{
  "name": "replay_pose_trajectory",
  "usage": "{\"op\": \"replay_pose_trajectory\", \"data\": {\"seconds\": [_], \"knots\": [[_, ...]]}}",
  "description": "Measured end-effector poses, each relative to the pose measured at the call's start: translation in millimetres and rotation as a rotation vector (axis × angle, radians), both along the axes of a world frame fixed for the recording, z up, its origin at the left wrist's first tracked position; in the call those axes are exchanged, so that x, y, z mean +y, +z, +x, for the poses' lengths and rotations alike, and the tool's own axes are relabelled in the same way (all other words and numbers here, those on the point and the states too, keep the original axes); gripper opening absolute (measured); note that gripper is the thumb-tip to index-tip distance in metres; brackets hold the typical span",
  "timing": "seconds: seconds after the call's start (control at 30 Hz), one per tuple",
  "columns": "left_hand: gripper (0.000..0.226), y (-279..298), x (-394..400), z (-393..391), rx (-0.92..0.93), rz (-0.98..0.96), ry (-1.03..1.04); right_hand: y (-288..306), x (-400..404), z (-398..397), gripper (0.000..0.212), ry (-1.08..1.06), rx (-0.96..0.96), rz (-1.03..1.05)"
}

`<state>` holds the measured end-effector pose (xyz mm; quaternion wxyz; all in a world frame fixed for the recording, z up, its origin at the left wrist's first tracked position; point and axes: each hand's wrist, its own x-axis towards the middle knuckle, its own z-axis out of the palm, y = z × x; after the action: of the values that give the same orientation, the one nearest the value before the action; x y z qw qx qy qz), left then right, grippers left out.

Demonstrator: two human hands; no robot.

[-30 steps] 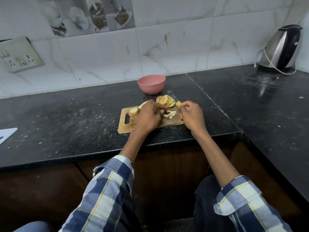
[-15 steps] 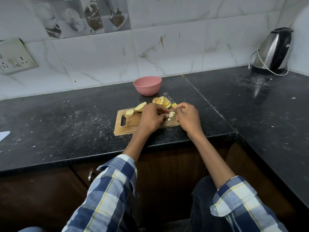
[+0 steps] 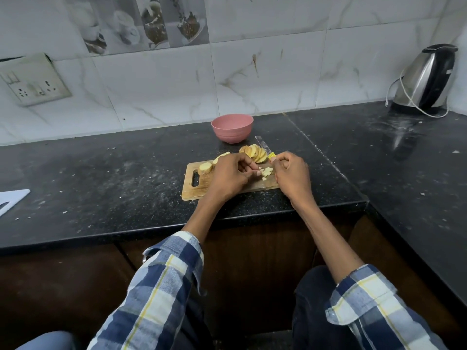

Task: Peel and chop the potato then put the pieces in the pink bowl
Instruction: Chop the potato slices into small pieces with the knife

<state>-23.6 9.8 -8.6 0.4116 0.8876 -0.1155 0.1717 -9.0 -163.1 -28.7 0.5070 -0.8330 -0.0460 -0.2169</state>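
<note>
A wooden cutting board (image 3: 195,192) lies on the black counter. On it sit a fan of potato slices (image 3: 255,152), a potato end piece (image 3: 205,168) near the handle hole, and small chopped pieces (image 3: 266,171). My right hand (image 3: 290,174) grips a knife (image 3: 264,145) by its yellow handle, the blade pointing away toward the pink bowl (image 3: 232,127). My left hand (image 3: 231,173) hovers over the board with curled fingers beside the chopped pieces; whether it holds a piece is hidden.
A steel electric kettle (image 3: 427,79) with its white cord stands at the back right. A white object (image 3: 11,202) lies at the left edge of the counter. A socket panel (image 3: 32,82) hangs on the tiled wall.
The view has shifted slightly. My left hand's fingers have drawn back a little from the chopped pieces, which now show between both hands. The knife stays in my right hand.
</note>
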Motion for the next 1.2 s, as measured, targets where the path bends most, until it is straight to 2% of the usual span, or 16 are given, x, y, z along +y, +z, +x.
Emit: {"op": "replay_pose_trajectory", "data": {"seconds": [0.1,0.17,0.27,0.37,0.47,0.67,0.87,1.0,1.13,1.2], "knots": [[0.015,-0.6,9.3,-1.2,-0.031,0.001,0.02,10.2,9.1,-10.3,0.015,-0.106,-0.2,-0.152],[0.02,-0.7,18.1,-3.0,-0.074,0.024,0.057,17.9,23.6,-13.6,0.015,-0.089,-0.303,-0.192],[0.011,-3.7,40.0,-2.5,-0.136,0.009,0.189,22.3,52.0,-11.2,0.015,-0.066,-0.353,-0.207],[0.03,-10.7,70.9,3.3,-0.084,0.048,0.396,17.6,68.9,-10.8,0.017,-0.04,-0.371,-0.297],[0.045,-13.3,91.3,8.6,0.031,0.107,0.466,12.5,66.6,-7.8,0.016,-0.034,-0.378,-0.321],[0.021,-2.8,85.8,5.9,0.052,0.16,0.43,9.4,64.8,-3.7,0.018,0.002,-0.357,-0.336],[0.025,3.5,84.8,-5.7,0.091,0.144,0.37,8.0,64.0,-1.6,0.018,0.034,-0.324,-0.329],[0.033,-1.1,89.2,-13.4,0.156,0.01,0.266,8.0,64.3,-1.7,0.018,0.032,-0.319,-0.327],[0.046,-1.4,85.4,-25.0,0.139,-0.032,0.009,8.4,64.1,-1.6,0.019,0.036,-0.311,-0.307],[0.052,-2.1,84.6,-27.2,0.102,-0.143,-0.056,9.1,64.1,-2.4,0.018,0.04,-0.305,-0.293]]}}
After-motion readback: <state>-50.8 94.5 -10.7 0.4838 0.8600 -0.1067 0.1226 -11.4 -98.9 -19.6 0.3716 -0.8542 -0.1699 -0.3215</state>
